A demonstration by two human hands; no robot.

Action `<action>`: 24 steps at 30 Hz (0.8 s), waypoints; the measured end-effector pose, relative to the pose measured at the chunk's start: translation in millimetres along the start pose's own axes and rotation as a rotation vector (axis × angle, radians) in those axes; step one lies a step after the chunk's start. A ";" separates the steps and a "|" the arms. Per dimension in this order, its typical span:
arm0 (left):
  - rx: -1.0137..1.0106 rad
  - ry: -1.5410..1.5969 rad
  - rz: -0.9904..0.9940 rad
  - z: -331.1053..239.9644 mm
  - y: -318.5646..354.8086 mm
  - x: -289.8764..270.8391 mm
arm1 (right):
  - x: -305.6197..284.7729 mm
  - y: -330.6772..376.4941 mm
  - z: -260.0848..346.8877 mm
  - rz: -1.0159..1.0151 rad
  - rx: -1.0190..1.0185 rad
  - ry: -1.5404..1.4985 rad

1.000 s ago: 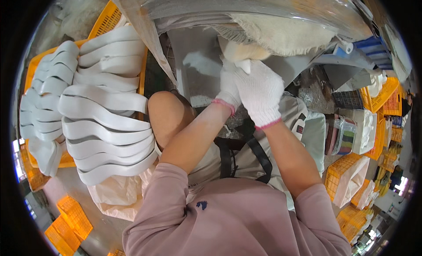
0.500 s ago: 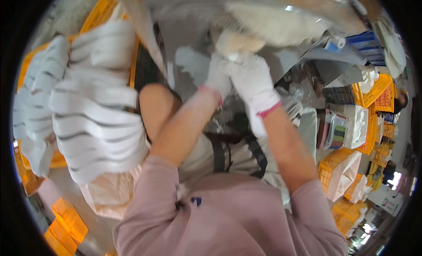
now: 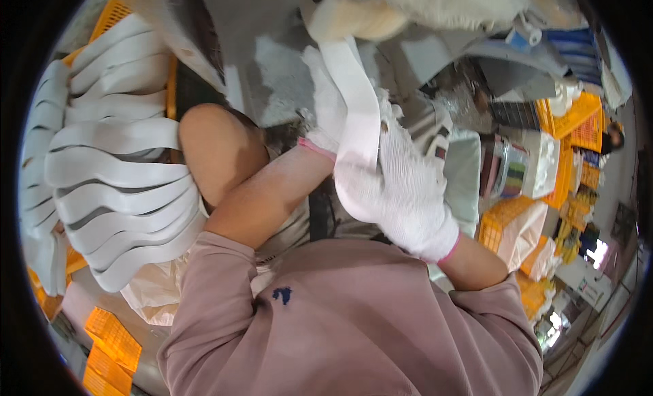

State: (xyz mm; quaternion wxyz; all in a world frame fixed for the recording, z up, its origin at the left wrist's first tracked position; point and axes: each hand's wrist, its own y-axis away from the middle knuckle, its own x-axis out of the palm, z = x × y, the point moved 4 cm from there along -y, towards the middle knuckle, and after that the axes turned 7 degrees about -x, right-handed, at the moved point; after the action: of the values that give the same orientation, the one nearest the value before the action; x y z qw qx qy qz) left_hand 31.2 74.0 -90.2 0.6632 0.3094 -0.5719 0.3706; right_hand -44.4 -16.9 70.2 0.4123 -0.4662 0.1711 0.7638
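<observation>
Both gloved hands grip a white strip (image 3: 357, 103): right hand (image 3: 401, 192) closed low, left hand (image 3: 326, 103) apparently pinching above. Next: steady pull.

Your two gloved hands meet in the middle, the right hand (image 3: 401, 192) closed around a white strip (image 3: 357, 117) and the left hand (image 3: 326, 110) touching it on the far side, leaving little room between them. To your left, a stack of white curved strips (image 3: 115, 171) in an orange crate (image 3: 109, 15) blocks that side, with your bare knee (image 3: 218, 151) just beside it. To the right, clutter and orange baskets (image 3: 564, 117) crowd the way. Far ahead, a pale bundle (image 3: 435, 8) hangs above your hands.
</observation>
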 end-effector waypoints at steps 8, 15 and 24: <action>0.370 -0.500 -0.162 -78.6 -30.7 -23.2 | -9.1 -73.8 -6.1 -0.199 0.088 0.068; 0.145 -0.383 -0.380 -58.2 -5.6 15.7 | 3.2 -60.6 -15.2 -0.298 0.029 -0.047; 0.498 -0.490 -0.432 -44.9 -7.1 -9.9 | 17.0 -99.1 -26.8 -0.013 0.227 -0.239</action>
State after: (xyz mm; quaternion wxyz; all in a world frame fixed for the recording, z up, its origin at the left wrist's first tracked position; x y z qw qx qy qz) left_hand 60.3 106.2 -106.8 0.4748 0.6525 -0.5275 0.2655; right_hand 45.3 33.3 54.3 0.4845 -0.3237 0.2029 0.7870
